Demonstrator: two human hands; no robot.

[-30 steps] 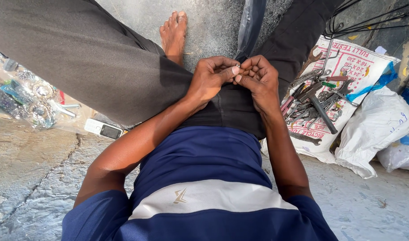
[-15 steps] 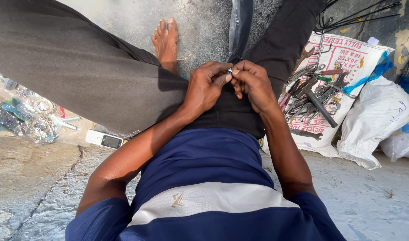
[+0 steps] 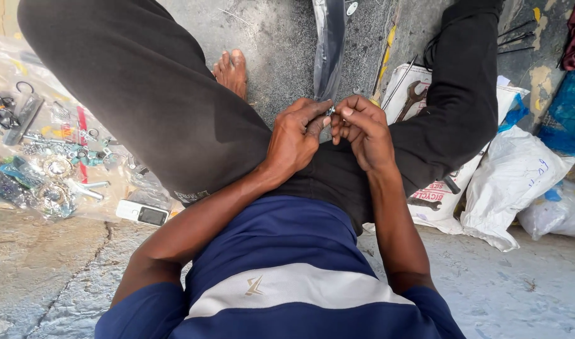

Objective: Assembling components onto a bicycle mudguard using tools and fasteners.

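both hands meet over the lap: the left hand (image 3: 295, 139) and right hand (image 3: 361, 129) pinch a tiny silvery metal part (image 3: 330, 111) between their fingertips, clamped together. a grey open-ended metal spanner (image 3: 411, 98) lies on the white printed sack (image 3: 439, 196) nearby.

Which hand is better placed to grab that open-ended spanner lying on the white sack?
Right, probably. The right hand sits next to the spanner on the white sack, while the left hand is farther off. Both hands pinch a small metal part.
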